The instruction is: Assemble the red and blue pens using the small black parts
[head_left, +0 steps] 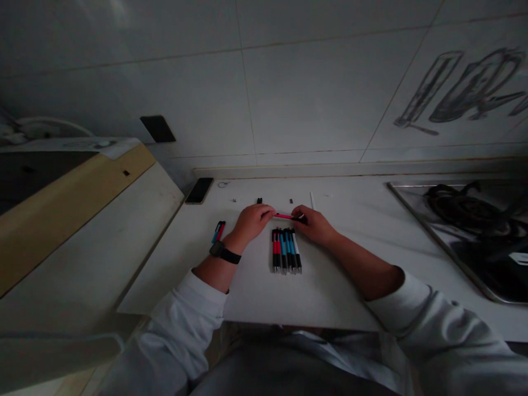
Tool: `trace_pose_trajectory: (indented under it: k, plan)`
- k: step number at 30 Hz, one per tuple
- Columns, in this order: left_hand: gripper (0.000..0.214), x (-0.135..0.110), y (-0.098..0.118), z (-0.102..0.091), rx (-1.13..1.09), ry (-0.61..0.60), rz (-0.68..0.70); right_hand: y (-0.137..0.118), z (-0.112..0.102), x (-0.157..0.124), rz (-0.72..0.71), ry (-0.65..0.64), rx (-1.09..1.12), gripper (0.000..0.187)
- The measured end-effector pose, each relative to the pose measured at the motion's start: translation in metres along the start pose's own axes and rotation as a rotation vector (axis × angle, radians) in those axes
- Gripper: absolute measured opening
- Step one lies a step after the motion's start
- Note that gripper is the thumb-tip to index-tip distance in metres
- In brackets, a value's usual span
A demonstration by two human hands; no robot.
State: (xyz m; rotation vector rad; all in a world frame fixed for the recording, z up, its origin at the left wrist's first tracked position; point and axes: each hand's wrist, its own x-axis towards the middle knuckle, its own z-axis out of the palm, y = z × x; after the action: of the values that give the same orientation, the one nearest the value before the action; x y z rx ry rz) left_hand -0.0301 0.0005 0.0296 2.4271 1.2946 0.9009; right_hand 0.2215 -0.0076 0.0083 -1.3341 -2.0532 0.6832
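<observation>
Between my two hands a red pen barrel (284, 216) lies level above the white counter. The fingertips of my left hand (253, 219) pinch its left end. My right hand (314, 224) is closed around its right end, where a black part shows at the fingers. Just below, several pens (285, 250) in red, blue and white lie side by side in a row, metal tips toward me. Left of my left wrist are a blue and a red pen part (218, 231). Small black parts (259, 201) sit behind my left hand, partly hidden.
A phone (199, 190) lies at the counter's back left, with a thin ring-shaped item (223, 184) near it. Behind my right hand are a white stick (312, 201) and a small dark piece (291, 201). A gas stove (474, 231) stands right; a tiled wall (305, 99) rises behind.
</observation>
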Motion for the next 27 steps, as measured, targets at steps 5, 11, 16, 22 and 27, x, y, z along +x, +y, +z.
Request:
trace_pose_trajectory:
  k: [5, 11, 16, 22, 27]
  plan:
    - [0.015, 0.001, -0.002, 0.003, -0.129, 0.014, -0.062, -0.003, -0.001, -0.001, -0.054, -0.033, -0.057, 0.025]
    - [0.017, 0.004, -0.012, 0.006, -0.334, 0.116, -0.157, -0.004, -0.004, -0.001, -0.037, 0.049, -0.036, 0.025]
    - [0.019, 0.009, -0.029, 0.0, -0.452, 0.204, -0.311, -0.003, -0.008, -0.002, -0.004, 0.088, -0.112, 0.021]
    - [0.012, 0.006, -0.03, -0.011, -0.232, 0.181, -0.305, -0.003, -0.011, -0.005, 0.037, 0.041, -0.403, 0.023]
    - [0.013, 0.001, -0.017, -0.007, -0.067, 0.041, -0.136, -0.005, -0.009, -0.006, 0.045, 0.0, -0.467, 0.024]
